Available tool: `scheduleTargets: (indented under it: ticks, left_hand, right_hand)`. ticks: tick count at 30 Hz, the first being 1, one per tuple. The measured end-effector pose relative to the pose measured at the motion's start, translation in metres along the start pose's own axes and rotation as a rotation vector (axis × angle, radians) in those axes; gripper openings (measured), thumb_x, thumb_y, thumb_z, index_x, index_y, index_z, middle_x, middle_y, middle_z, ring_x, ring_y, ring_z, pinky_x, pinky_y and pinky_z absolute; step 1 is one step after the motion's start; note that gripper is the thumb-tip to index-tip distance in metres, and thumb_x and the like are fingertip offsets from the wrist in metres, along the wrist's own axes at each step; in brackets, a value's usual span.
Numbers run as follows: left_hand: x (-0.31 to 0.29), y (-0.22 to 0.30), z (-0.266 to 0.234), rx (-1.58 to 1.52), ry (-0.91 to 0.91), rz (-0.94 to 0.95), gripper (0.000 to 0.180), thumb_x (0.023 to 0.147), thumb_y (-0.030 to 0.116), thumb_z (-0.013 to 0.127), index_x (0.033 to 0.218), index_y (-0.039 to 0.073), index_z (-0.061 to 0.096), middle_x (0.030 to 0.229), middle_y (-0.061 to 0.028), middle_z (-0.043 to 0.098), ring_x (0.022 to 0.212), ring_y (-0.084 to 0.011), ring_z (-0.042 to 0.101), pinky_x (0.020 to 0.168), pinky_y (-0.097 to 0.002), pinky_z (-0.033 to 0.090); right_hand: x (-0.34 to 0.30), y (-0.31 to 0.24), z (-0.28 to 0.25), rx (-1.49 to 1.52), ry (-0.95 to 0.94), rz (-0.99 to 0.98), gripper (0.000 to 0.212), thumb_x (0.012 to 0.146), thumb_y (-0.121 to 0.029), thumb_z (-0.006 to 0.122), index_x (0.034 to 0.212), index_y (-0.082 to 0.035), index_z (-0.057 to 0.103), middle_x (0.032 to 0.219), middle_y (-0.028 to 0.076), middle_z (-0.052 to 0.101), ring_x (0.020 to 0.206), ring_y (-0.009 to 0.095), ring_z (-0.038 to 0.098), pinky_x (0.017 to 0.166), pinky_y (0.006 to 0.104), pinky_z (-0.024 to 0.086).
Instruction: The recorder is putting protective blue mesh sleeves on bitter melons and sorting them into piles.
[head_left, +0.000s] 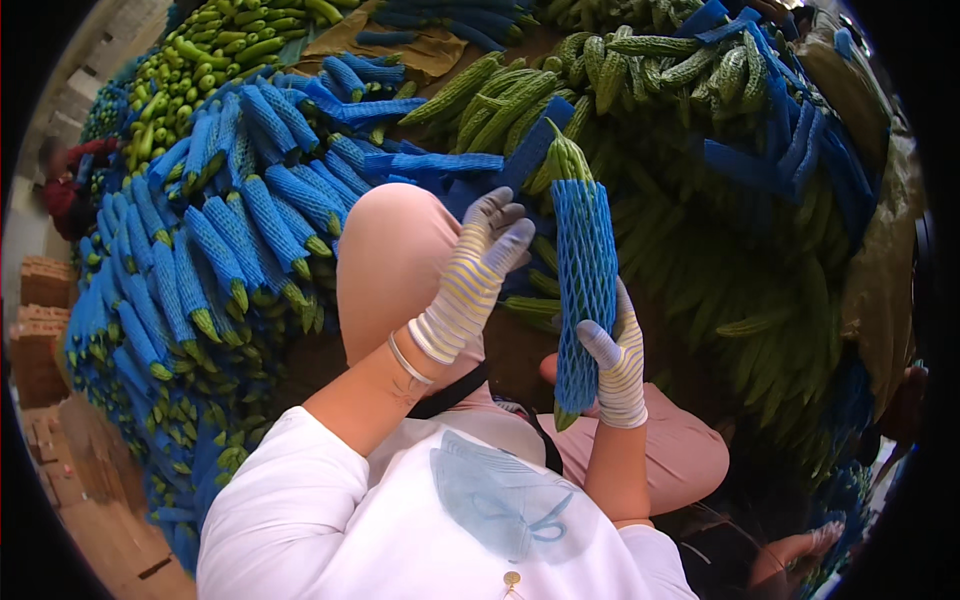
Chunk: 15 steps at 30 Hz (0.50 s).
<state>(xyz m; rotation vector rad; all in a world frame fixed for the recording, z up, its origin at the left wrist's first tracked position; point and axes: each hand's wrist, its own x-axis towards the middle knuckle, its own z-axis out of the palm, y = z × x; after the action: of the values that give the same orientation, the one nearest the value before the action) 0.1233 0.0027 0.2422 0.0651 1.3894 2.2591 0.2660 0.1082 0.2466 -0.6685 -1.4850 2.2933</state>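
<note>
A long green bitter melon (567,160) stands upright in front of me, most of it inside a blue foam net sleeve (586,265). Both its ends poke out of the net. My right hand (618,360), in a striped glove with grey fingertips, is closed around the lower part of the sleeved melon. My left hand (482,260), gloved the same way, is raised to the left of the melon, apart from it, with its fingers loosely bent and nothing seen in them. Behind the hands lie some loose blue net sleeves (430,165).
Sleeved bitter melons (215,245) are heaped on the left. Bare bitter melons (500,100) lie ahead and in a shaded pile on the right. Smooth green vegetables (215,50) fill the far left. Cardboard (95,480) lies at the left edge; another person's hand (825,537) shows at lower right.
</note>
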Motion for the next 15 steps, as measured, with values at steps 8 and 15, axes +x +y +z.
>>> scheduleTargets:
  ticks: [8,15]
  left_hand:
    - [-0.071,0.119,-0.07,-0.449,-0.014,0.007,0.036,0.077,0.034,0.07,0.095,0.005,0.057,0.081,-0.0065,0.061,0.075,-0.0182,0.063,0.068,-0.0318,0.054]
    - [-0.189,0.188,-0.31,-0.35,1.063,0.832,0.027,0.08,0.03,0.064,0.087,0.006,0.055,0.083,-0.0053,0.056,0.08,-0.0205,0.055,0.076,-0.0364,0.047]
  right_hand:
    - [0.032,-0.022,0.029,-0.11,-0.603,-0.293,0.071,0.084,-0.043,0.058,0.136,0.0,0.035,0.126,0.019,0.05,0.1,0.024,0.057,0.084,0.0341,0.044]
    - [0.121,0.081,-0.06,-0.223,-0.248,0.06,0.054,0.089,-0.035,0.054,0.131,-0.003,0.044,0.121,0.015,0.054,0.105,0.024,0.055,0.09,0.0361,0.043]
